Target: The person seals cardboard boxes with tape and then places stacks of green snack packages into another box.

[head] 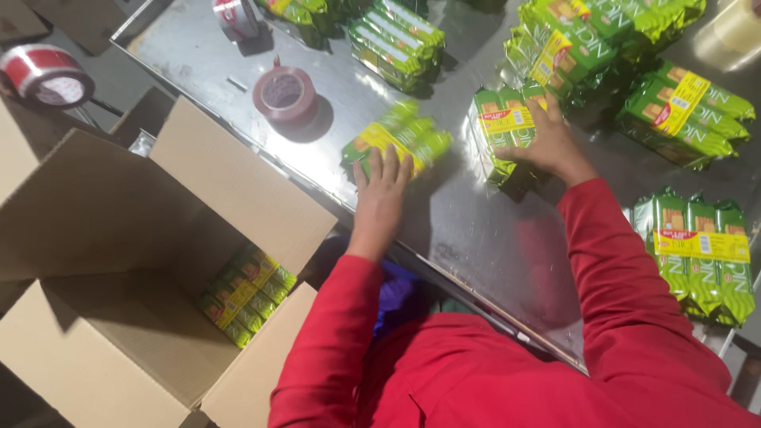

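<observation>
Head view: left hand [380, 190] lies flat on one glossy green packet bundle [396, 139], right hand [551, 147] clasps another bundle [501, 131].

Two green biscuit bundles [396, 139] [502, 131] lie on table.

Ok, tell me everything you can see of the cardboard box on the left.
The cardboard box is plain brown corrugated board, standing open with all its flaps folded outward beside the steel table. One bundle of green packets with a yellow band lies inside on the bottom, against the wall nearest the person; the floor beside it is bare. Neither of the hands touches the box. One flap leans against the table's edge.
</observation>
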